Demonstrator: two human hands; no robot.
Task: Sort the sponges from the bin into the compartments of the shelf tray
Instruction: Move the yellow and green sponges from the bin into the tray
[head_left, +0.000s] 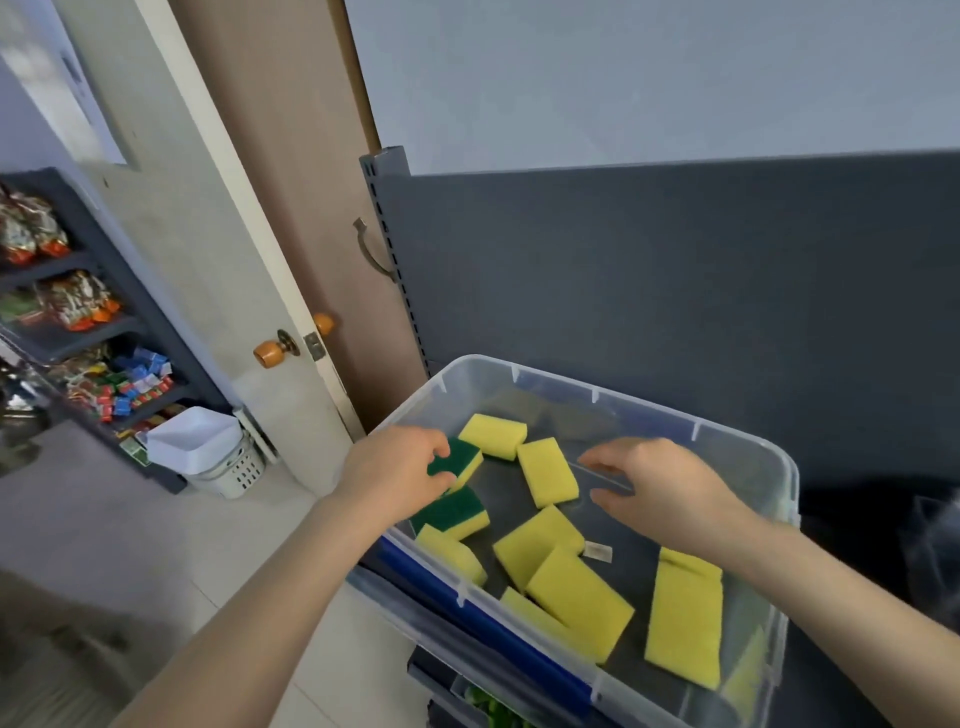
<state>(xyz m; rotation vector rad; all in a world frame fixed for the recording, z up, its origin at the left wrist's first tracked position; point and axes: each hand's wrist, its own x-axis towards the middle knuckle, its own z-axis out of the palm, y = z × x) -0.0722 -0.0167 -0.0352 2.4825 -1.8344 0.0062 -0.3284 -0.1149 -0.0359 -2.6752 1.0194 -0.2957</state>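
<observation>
Two bare arms (270, 597) reach in from below. Far left, a dark shelf (124, 291) holds snack packs, with a white basket (208, 447) on the floor and an orange door knob (270, 351) nearby. The left hand (400, 473) pinches a green-and-yellow sponge (460, 462) in its grip, inside the clear bin (597, 389) by the left wall, green side up. Fingers hide which way it runs. Other sponges (576, 597) lie inside, pointing different ways. The right hand (670, 488) hovers over them, grip spread.
</observation>
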